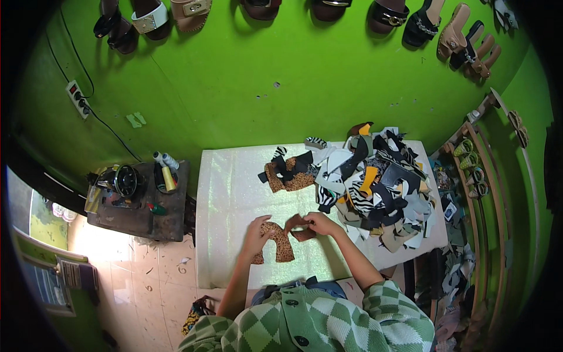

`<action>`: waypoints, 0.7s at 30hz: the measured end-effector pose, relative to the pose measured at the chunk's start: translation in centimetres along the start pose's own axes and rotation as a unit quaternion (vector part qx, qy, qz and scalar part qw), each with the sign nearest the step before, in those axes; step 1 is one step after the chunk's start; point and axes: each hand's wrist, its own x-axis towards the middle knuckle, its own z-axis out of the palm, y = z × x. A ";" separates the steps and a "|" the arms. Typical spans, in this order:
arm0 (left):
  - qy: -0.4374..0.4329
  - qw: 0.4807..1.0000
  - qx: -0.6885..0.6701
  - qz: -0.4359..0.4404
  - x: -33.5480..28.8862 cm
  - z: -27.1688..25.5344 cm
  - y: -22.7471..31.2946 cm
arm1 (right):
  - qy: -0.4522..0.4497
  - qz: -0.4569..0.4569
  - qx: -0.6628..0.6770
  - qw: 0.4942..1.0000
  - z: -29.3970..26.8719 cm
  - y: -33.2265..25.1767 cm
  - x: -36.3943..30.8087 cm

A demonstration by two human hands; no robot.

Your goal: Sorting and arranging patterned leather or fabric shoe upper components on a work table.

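On the white table (226,193) lies a leopard-print cut piece (280,243) in front of me. My left hand (256,230) rests flat on its left part, fingers spread. My right hand (318,223) pinches a smaller brown cut piece (300,230) just to the right of the leopard one. A few more leopard and black pieces (287,171) lie further back on the table.
A big heap of mixed cut pieces (375,188), zebra, black, white and yellow, covers the table's right side. A sewing machine with thread cones (136,190) stands on a dark stand at the left. Sandals (422,23) hang on the green wall. Shelves with shoes (475,176) stand at the right.
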 end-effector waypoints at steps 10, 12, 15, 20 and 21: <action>-0.321 0.945 -0.069 -0.010 1.9 6.3 5.2 | -0.172 0.067 0.102 0.977 -3.1 -2.8 -6.1; -0.336 0.939 -0.052 -0.040 1.7 7.6 3.0 | -0.167 0.093 0.204 0.960 -1.6 0.5 -6.6; -0.297 0.954 0.035 -0.012 1.9 9.4 1.3 | -0.086 0.120 0.175 0.974 -0.3 3.6 -7.0; -0.164 0.977 0.136 -0.030 1.6 10.8 0.0 | 0.171 0.151 -0.145 0.963 -0.3 1.6 -5.6; -0.162 0.977 0.136 -0.027 1.8 11.0 0.0 | 0.174 0.149 -0.147 0.962 -0.1 2.0 -5.2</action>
